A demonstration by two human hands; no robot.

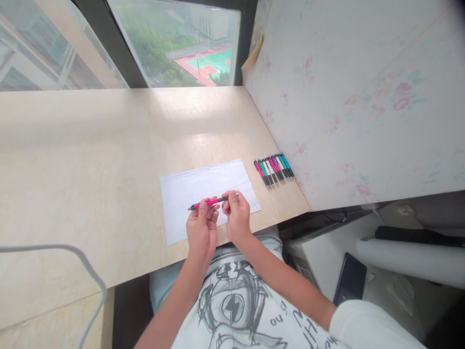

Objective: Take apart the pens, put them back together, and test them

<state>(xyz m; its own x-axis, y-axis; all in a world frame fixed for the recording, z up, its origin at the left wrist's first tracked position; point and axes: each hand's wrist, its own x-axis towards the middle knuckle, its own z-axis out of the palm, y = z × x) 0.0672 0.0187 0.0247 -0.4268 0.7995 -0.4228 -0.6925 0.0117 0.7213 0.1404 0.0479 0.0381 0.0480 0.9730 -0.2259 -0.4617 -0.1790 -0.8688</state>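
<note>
A pink and black ballpoint pen [213, 201] is held level between my two hands, above a sheet of white paper [181, 194] on the table. My left hand [202, 224] pinches the pen's pink barrel near the push-button end. Around the black grip near the tip, the fingers of my right hand [236, 215] are closed. Handwritten lines run along the far edge of the paper; they are too small to read. To the right of the sheet lies a row of several pens [274, 169] in pink, green, white, purple and blue, side by side.
A wall with flowered paper [348, 106] borders the table [90, 160] on the right. Windows [174, 43] stand at the back. A grey cable [83, 257] arcs over the front left. Below the right edge, a dark flat object [350, 278] rests on a white surface.
</note>
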